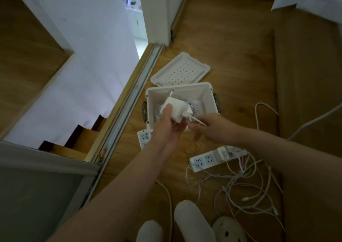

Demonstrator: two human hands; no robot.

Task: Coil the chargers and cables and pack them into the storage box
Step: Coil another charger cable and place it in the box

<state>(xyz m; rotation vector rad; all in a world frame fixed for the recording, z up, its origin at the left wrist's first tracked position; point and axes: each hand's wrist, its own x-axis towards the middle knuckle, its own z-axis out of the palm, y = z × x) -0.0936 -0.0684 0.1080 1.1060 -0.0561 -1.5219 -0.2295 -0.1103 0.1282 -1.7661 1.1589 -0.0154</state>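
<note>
2 feet in white socks (pixel 192 221) stood at the bottom of the view on the wooden floor (pixel 231 38), with a pale slipper (pixel 229 229) just beside the right one. A loose tangle of thin white cables (pixel 246 191) sprawled on the floor ahead of the slipper, uncoiled. Beyond it lay a white power strip (pixel 203 161) with a small plug-in adapter (pixel 223 154) seated in it. A 2nd power strip (pixel 143 138) showed partly from under the left wrist.

Both hands were raised close together at the near edge of the storage box (pixel 207 95). The left hand (pixel 168 129) gripped a white charger (pixel 174 110), fingers curled under it and thumb on top, holding it over the open box. The right hand (pixel 209 125) pinched the charger's thin cable (pixel 198 121) near where it left the block.

The box sat on the floor with its top open, and coiled cables (pixel 192 105) lay inside it (how many, I could not tell). Its perforated lid (pixel 180 68) lay flat just beyond the far rim. To the left ran a metal door track (pixel 129 108), and past it wooden stairs (pixel 79 138) dropped away. A thicker white cord (pixel 314 119) crossed the floor at the right.
</note>
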